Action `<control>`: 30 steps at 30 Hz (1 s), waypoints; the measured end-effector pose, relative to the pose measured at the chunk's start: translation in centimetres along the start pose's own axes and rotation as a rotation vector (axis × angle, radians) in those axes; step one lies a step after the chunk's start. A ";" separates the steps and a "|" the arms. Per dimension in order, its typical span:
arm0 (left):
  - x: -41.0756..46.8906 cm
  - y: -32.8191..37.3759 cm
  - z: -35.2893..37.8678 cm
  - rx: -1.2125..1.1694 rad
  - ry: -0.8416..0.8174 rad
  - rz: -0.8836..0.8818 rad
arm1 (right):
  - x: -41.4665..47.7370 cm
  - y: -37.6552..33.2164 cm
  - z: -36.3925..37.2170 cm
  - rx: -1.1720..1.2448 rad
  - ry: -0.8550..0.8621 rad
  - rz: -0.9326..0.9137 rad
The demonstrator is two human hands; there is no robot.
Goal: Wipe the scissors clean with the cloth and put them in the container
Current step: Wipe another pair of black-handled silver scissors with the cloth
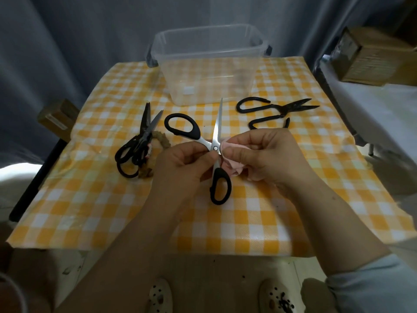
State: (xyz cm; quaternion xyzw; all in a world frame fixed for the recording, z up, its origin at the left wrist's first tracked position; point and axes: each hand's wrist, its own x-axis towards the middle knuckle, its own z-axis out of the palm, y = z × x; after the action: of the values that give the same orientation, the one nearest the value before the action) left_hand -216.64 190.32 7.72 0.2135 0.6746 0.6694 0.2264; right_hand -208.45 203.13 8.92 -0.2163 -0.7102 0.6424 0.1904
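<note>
Left hand [187, 163]: fingers curled, pinching silver-bladed scissors [217, 125] at pivot. Scissors spread wide, held just above checked tablecloth [259, 213]; one blade points toward container [209, 64], second blade hidden. Right hand [266, 159]: fingers closed round bunched pink cloth [232, 168], cloth touching scissors beside pivot. Container clear, at far table edge, well apart from held scissors. Black-handled pair [140, 141] lies left; dark iron shears [270, 109] lie right.

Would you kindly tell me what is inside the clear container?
Nothing shows inside the clear container: only the checked tablecloth seen through its floor and walls. No lid covers it.
</note>
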 end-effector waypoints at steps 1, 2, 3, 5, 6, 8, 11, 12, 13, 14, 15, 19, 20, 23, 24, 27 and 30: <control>-0.1 0.0 0.1 -0.014 -0.007 -0.003 | 0.1 0.1 0.1 -0.006 -0.014 0.007; -0.1 0.1 0.1 -0.019 -0.012 -0.004 | 0.1 0.2 0.1 -0.009 -0.025 0.016; -0.2 0.1 0.1 -0.019 -0.018 0.000 | 0.2 0.4 0.1 -0.007 -0.034 0.027; -0.3 0.2 0.0 -0.008 -0.044 0.021 | 0.3 0.6 -0.1 0.005 -0.063 0.042; -0.3 0.4 -0.1 -0.004 -0.057 0.027 | 0.2 0.5 -0.1 0.007 -0.085 0.038; -0.2 0.6 -0.1 -0.034 -0.057 0.013 | 0.0 0.4 -0.2 -0.005 -0.118 -0.002; -0.1 0.6 0.0 -0.145 -0.012 -0.060 | -0.2 0.0 0.0 -0.136 -0.132 -0.098; -0.1 0.6 0.0 -0.164 0.003 -0.072 | -0.1 0.1 0.0 -0.254 -0.122 -0.149; -0.1 0.6 -0.1 -0.164 0.009 -0.070 | 0.0 0.4 0.1 -0.393 -0.110 -0.207; 0.0 0.5 -0.1 -0.152 0.004 -0.060 | 0.0 0.7 0.2 -0.525 -0.097 -0.265; 0.0 0.4 -0.1 -0.134 -0.004 -0.046 | 0.1 1.0 0.4 -0.622 -0.079 -0.316; -0.1 0.3 0.1 -0.063 -0.001 0.021 | 0.0 1.5 0.9 -0.708 0.013 -0.442; -0.2 0.3 0.1 -0.050 0.003 0.033 | 0.1 1.6 0.9 -0.716 0.035 -0.457; -0.3 0.3 0.5 -0.034 0.027 0.045 | 0.5 2.1 1.2 -0.820 0.167 -0.508; -0.3 0.3 0.6 -0.029 0.028 0.046 | 0.4 1.9 1.4 -0.881 0.233 -0.540; -0.3 0.2 0.8 0.002 0.032 0.042 | 0.2 1.2 2.3 -1.110 0.308 -0.504; -0.2 0.1 0.8 -0.045 0.063 -0.009 | 0.7 0.7 1.5 -0.833 0.108 -0.148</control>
State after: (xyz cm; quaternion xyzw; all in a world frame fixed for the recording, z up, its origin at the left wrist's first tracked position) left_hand -216.02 190.81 7.82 0.1841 0.6671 0.6899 0.2126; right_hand -209.83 202.33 8.10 -0.2564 -0.9116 0.2729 0.1694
